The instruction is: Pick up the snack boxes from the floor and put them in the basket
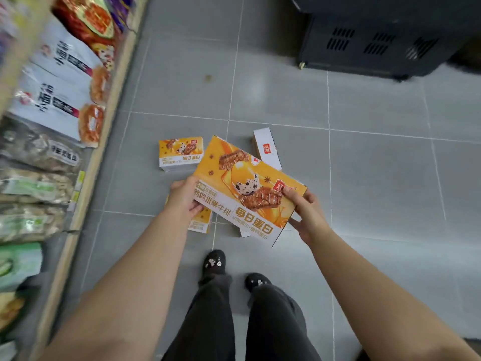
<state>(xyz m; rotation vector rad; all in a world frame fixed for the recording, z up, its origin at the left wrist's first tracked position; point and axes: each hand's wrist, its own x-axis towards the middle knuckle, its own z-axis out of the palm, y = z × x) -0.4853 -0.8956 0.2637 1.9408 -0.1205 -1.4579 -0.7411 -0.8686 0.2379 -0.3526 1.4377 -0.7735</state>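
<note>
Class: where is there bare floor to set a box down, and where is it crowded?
Bare tiles lie between the white box and the dark cabinet, and right of the right hand. Crowded: beneath the held snack box, gripped also by the left hand, where more boxes lie.

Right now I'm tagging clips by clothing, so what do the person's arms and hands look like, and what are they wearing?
Both forearms are bare, no sleeves in view. The left hand and right hand wear no gloves, and no rings, watch or bracelets show. Lower down, dark grey trousers and black shoes with small white charms.
</note>
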